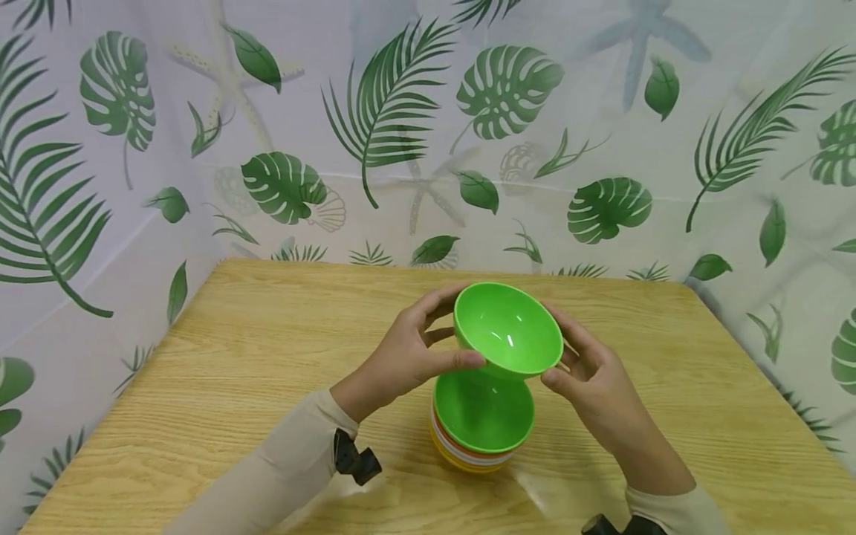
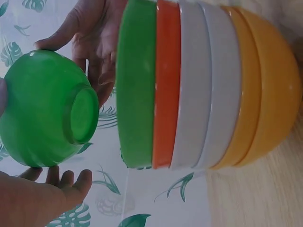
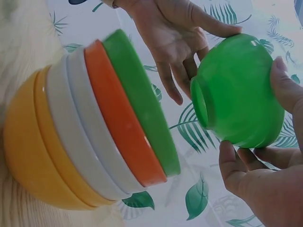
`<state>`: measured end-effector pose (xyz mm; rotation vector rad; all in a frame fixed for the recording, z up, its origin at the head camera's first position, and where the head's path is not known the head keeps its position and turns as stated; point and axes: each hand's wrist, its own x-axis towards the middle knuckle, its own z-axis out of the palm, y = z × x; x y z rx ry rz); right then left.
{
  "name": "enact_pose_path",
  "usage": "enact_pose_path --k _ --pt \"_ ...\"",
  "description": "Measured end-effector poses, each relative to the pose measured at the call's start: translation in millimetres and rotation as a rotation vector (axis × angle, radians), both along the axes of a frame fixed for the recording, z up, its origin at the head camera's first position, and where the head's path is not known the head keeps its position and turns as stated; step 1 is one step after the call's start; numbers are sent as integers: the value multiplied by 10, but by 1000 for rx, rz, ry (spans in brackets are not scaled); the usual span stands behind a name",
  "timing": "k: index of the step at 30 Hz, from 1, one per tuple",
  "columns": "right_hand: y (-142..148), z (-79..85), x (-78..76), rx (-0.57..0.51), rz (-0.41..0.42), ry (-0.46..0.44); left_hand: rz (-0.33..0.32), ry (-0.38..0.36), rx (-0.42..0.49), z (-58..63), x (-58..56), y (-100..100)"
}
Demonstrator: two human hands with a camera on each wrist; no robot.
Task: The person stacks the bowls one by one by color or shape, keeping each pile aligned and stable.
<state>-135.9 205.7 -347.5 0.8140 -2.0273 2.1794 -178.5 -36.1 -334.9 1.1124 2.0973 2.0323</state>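
Both hands hold a green bowl (image 1: 508,327) in the air, tilted with its inside toward the head camera. My left hand (image 1: 408,357) grips its left side, thumb at the near rim and fingers round the far side. On the opposite side my right hand (image 1: 591,379) pinches the rim between thumb and fingers. Below it a nested stack of bowls stands on the table: a green bowl (image 2: 136,85) on top, then an orange bowl (image 2: 167,85), white bowls (image 2: 208,85) and yellow bowls (image 2: 265,85). In the wrist views the held bowl's foot ring is apart from the stack.
The stack stands on a wood-grain table (image 1: 281,319). Behind and beside the table hangs a white cloth (image 1: 401,223) printed with green leaves and starfish. A dark wrist camera (image 1: 356,457) is strapped to the left sleeve.
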Motion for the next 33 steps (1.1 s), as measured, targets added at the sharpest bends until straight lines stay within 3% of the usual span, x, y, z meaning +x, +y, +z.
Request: enact_pose_path --k 5,10,20,27,33 --pt "-5 29 94 16 16 0 -76 -55 50 -1 91 -55" --pt "-4 30 162 74 23 8 -112 -113 4 -26 139 -123" --pt "14 -70 180 361 -120 180 -131 -54 -90 -138 161 -188" --pt "12 -164 206 404 -141 223 -120 -28 -146 -232 191 -213" --pt "34 -280 205 448 -136 182 -110 -67 -197 -344 199 -227"
